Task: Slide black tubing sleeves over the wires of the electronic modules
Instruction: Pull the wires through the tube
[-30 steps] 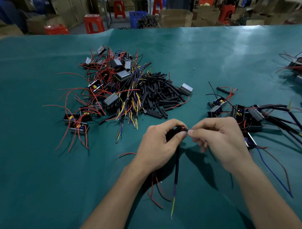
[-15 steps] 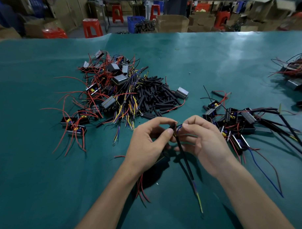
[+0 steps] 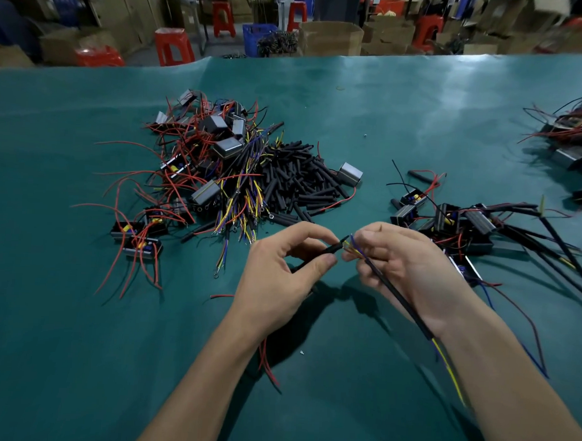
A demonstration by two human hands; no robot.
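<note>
Now the hands have drawn slightly apart compared with a second ago, when their fingertips met over the work. The left hand [image 3: 281, 272] pinches a short black sleeve [image 3: 328, 251] between thumb and forefinger, its open end aimed right. The right hand [image 3: 410, 270] pinches a fan of blue and yellow wires [image 3: 354, 247] just beside that opening; a longer sleeved lead [image 3: 399, 303] (already covered, I judge) has swung from hanging straight down to trailing across the right wrist. So this sleeve looks not yet threaded. Loose sleeves [image 3: 300, 184] and bare modules [image 3: 202, 171] wait on the desk [image 3: 64, 344]; the finished pile [image 3: 474, 226] lies right.
</note>
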